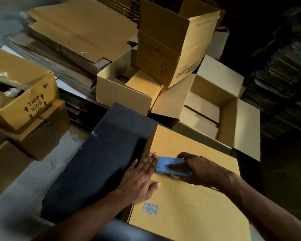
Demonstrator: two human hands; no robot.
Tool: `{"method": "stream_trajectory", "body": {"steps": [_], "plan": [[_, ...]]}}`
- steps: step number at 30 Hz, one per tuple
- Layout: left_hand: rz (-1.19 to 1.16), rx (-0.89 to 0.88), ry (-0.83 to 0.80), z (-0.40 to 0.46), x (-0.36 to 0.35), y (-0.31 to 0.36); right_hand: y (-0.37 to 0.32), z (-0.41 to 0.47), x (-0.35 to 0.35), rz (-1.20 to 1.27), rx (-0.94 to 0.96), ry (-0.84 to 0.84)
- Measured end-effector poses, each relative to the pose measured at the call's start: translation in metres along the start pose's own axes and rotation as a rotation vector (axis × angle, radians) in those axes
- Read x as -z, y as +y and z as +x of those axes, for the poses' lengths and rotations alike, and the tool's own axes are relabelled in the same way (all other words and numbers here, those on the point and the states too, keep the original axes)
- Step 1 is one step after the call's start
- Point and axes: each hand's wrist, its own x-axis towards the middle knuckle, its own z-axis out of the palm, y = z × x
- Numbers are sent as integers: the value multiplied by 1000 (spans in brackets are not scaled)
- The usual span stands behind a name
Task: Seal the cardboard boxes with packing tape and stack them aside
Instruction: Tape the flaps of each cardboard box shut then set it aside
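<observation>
A closed yellow cardboard box (195, 197) with a blue barcode lies in front of me on a black table (101, 153). My right hand (196, 168) grips a blue tape dispenser (170, 166) that sits on the box's top near its left edge. My left hand (139, 180) lies flat with straight fingers along that left edge, its fingertips touching the dispenser's end. The tape roll under the dispenser is mostly hidden by my right hand.
Several open, erected boxes (129, 87) crowd the space beyond the table, one tall box (174, 42) tilted on top. Flattened cardboard sheets (73, 37) are piled at the back left. Boxes marked "THIS SIDE UP" (23, 101) stand at the left on the grey floor (16, 188).
</observation>
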Motion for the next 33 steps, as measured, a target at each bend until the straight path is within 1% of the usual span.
{"method": "stream_trajectory", "body": {"steps": [2,5,11,16,18,20,24,27,29,31,33], "plan": [[-4,12,9,-1,-3,3,17,-14,6,-30,9,-11],[19,-6,-5,3,-1,-1,36,-39,7,-89,-25,-11],[76,8,-90,5,3,3,62,-76,-19,19,-51,29],[116,7,-127,5,7,5,90,-103,-38,45,-137,-42],[113,29,-117,5,7,5,100,-109,-49,77,-165,-46],[160,43,-159,5,11,10,103,-107,-60,78,-173,-29],[302,118,-222,15,18,36,105,-93,-71,104,-154,49],[322,214,-222,18,6,70,107,-91,-71,79,-136,65],[266,170,-203,18,-11,96,105,-92,-73,66,-127,73],[246,79,-297,23,-23,125,103,-92,-74,61,-122,81],[263,65,-394,30,-25,154,103,-93,-76,65,-114,85]]}}
